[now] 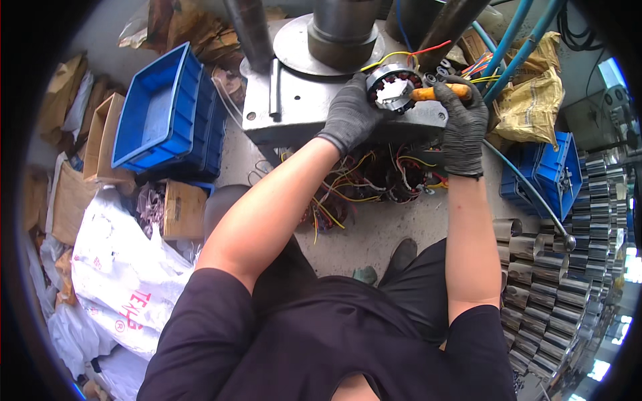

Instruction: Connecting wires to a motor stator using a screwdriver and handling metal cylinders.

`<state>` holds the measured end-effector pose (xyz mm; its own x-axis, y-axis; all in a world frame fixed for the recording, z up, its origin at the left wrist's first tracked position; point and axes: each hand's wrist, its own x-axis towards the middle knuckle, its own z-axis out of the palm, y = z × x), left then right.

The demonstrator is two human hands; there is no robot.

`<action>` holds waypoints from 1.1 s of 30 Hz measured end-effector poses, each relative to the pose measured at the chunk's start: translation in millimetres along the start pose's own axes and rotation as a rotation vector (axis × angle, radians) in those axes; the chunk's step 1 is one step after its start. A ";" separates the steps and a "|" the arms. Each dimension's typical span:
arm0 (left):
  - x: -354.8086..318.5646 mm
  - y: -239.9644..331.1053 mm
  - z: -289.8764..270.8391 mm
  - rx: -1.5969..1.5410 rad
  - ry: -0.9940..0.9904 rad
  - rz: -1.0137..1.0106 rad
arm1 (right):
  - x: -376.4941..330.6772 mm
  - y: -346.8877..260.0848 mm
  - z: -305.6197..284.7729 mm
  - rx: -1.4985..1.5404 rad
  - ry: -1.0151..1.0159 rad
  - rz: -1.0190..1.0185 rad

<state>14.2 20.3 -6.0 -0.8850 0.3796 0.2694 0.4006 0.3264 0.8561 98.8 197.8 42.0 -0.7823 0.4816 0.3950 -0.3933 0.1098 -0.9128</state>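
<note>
You have the metal ring (pixel 381 81) wound with dark red coils up in front of the press, over the front part of the metal surface (pixel 304 107). Your left hand (pixel 353 113) grips its left side, the fingers closed on the rim and partly hidden behind it. Your right hand (pixel 465 120) holds the orange handle (pixel 441 92), fingers wrapped around it, with the handle's near end right against the ring's right side. The working tip of that tool can't be made out, so whether it reaches into the coils is unclear.

A red wire (pixel 431 48) and a yellow wire (pixel 391 59) rise beside the ring's upper edge. Behind it stands the thick steel column (pixel 342 37) on its round plate (pixel 292 47), and a short metal bar (pixel 275 87) lies to the left. Below the surface's front edge, more coils with loose wires (pixel 394 175) sit in a heap.

The step in hand looks like working on the ring with the tool, perhaps tidying the coils or wires. As a judgement, the next move calls for a firm left hold and small, controlled pressure from your right, keeping the tip off the windings' coating.
</note>
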 end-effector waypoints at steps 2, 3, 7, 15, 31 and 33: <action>12.3 -30.6 18.2 -0.012 -0.004 0.029 | 2.5 7.2 9.1 0.114 0.024 -0.072; 9.3 -23.3 17.1 -0.007 -0.008 0.011 | 1.2 3.1 18.5 0.241 0.055 -0.070; 5.9 -13.1 12.5 -0.049 -0.030 -0.019 | 8.5 -11.9 33.1 0.317 0.048 -0.127; -5.0 25.5 -1.7 0.143 -0.046 -0.088 | 14.4 8.6 42.2 0.321 0.069 -0.165; -6.8 19.6 -2.9 0.112 -0.033 -0.071 | 14.3 -4.0 39.5 0.280 0.069 -0.050; -6.5 21.1 -1.7 0.112 -0.049 -0.056 | 14.2 2.9 36.3 0.219 -0.036 -0.171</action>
<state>28.0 23.2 11.0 -0.8955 0.3984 0.1982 0.3769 0.4422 0.8139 69.0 173.4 48.7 -0.7107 0.4403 0.5487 -0.6132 -0.0053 -0.7899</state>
